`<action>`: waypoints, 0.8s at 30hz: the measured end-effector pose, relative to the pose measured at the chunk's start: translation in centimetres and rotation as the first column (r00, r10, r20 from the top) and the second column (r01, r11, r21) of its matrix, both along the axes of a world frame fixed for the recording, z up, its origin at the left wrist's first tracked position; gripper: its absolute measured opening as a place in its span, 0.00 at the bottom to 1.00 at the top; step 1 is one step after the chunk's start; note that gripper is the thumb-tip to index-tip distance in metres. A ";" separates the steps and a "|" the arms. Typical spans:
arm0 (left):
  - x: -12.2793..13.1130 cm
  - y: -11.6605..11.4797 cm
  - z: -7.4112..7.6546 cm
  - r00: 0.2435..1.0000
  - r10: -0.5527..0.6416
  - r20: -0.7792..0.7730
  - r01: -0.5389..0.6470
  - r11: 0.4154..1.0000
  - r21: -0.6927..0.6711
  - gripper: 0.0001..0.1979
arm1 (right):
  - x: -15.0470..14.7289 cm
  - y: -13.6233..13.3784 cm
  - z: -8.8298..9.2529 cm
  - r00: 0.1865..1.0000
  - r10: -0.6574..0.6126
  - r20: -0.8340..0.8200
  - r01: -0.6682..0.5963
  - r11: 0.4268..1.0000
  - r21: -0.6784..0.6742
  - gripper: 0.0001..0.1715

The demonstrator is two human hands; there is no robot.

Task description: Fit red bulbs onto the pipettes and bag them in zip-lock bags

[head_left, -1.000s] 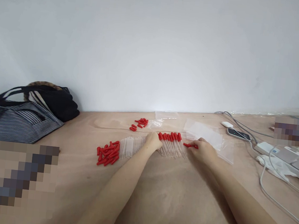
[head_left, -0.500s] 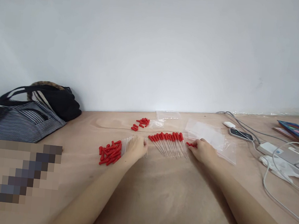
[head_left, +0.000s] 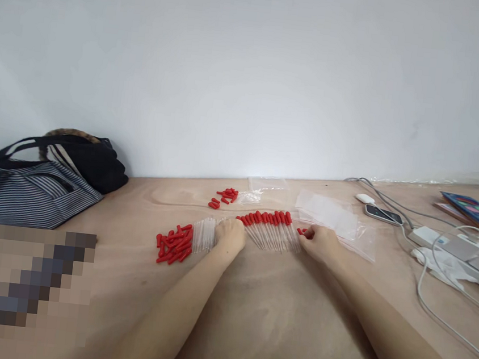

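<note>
My left hand [head_left: 230,237] is closed, with its curled fingers down beside the row of clear glass tubes [head_left: 203,234]; whatever it holds is hidden. Left of those tubes lies a heap of red rubber bulbs [head_left: 176,245]. Between my hands, droppers with red bulbs on their upper ends [head_left: 270,232] lie side by side in a fanned row. My right hand [head_left: 322,243] pinches a red rubber bulb [head_left: 301,231] at the right end of this row. Whether a tube is attached to that bulb, I cannot tell.
Further back lie more red bulbs [head_left: 227,195], thin clear tubes [head_left: 249,198] and plastic bags [head_left: 328,213]. A striped bag [head_left: 45,196] stands left. On the right are a phone-like device [head_left: 383,214], a power strip [head_left: 428,237], cables and tissue [head_left: 448,267].
My left hand has shifted right, from over the glass tubes to the left end of the dropper row, uncovering more tubes. My right hand stays nearly in place, pinching the red bulb.
</note>
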State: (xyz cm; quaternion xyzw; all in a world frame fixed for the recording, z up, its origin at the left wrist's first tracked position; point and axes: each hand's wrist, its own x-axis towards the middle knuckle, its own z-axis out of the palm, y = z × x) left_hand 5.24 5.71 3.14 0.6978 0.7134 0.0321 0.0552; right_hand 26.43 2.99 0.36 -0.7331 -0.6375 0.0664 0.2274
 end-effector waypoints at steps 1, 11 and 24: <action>0.0 0.0 0.1 1.000 0.000 0.010 0.000 1.000 -0.006 0.11 | 0.0 0.0 -0.1 1.000 0.009 -0.017 -0.009 1.000 0.004 0.11; -4.8 -3.3 2.0 0.927 -0.222 0.304 0.258 0.963 -0.083 0.12 | -3.1 -1.4 0.1 0.762 0.359 -0.539 -0.284 0.933 0.221 0.10; -7.3 -7.3 0.6 0.723 -0.604 0.336 0.475 0.787 0.393 0.10 | -8.2 -4.9 0.1 0.480 0.560 -0.675 -0.484 0.811 0.329 0.11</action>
